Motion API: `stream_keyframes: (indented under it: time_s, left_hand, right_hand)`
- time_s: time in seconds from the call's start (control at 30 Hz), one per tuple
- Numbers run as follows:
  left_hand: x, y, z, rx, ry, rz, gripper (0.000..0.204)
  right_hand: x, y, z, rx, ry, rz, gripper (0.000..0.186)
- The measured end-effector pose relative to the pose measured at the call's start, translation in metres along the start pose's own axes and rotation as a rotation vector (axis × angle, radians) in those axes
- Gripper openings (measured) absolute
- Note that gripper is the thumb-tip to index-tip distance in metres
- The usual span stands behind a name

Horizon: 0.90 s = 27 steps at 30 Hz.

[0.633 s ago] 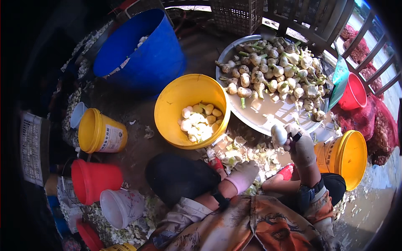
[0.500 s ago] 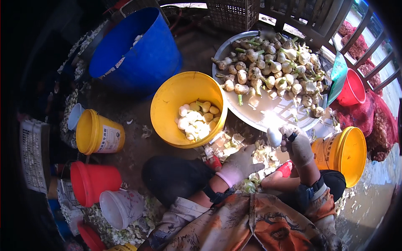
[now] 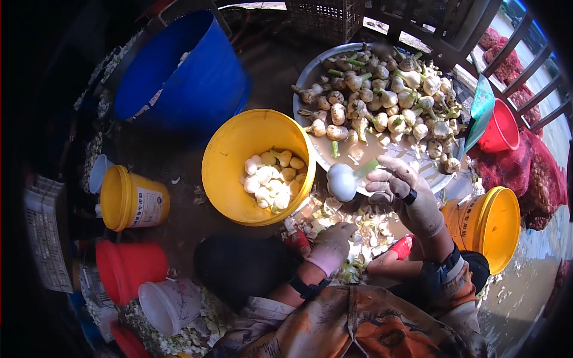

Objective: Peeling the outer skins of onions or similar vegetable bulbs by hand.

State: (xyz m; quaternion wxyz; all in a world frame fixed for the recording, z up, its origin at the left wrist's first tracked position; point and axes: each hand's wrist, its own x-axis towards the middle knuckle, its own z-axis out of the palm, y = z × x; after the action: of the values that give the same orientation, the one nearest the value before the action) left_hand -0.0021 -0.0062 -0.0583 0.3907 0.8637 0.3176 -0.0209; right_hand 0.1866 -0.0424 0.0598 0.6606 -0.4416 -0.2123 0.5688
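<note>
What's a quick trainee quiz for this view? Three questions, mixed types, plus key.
1. The white bulb beside the right grip has a stem that is: A) red B) green C) blue.
2. True or false: the large yellow bucket stands left of the round tray.
3. What lies scattered beside the left grip?

Key: 1. B. 2. True. 3. Pale peel scraps.
</note>
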Motion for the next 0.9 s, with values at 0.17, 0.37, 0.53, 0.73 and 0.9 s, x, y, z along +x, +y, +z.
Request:
stream_keyframes:
  time_s: [0.17,0.37,0.53,0.73,0.9]
  left_hand:
    - [0.008,0.03,-0.022,0.023,-0.289,-0.026,0.04]
    - [-0.003,-0.002,-0.028,-0.278,0.044,-0.136,0.035]
    - [0.024,0.026,-0.038,-1.148,-0.08,-0.04,0.062]
    - [0.008,0.051,-0.04,-0.437,0.366,0.069,0.052]
    - [-0.001,0.052,-0.035,-0.325,0.514,0.115,0.055]
  right_hand:
    - [0.091,0.082,-0.128,-1.869,0.313,-0.053,0.031]
    - [0.102,0.105,-0.152,-1.392,0.084,0.021,0.013]
    - [0.016,0.04,-0.061,-0.442,-0.071,0.238,0.021]
    - [-0.006,0.05,-0.021,-0.375,0.025,0.046,0.013]
    - [-0.014,0.053,-0.027,-0.521,-0.052,-0.086,0.014]
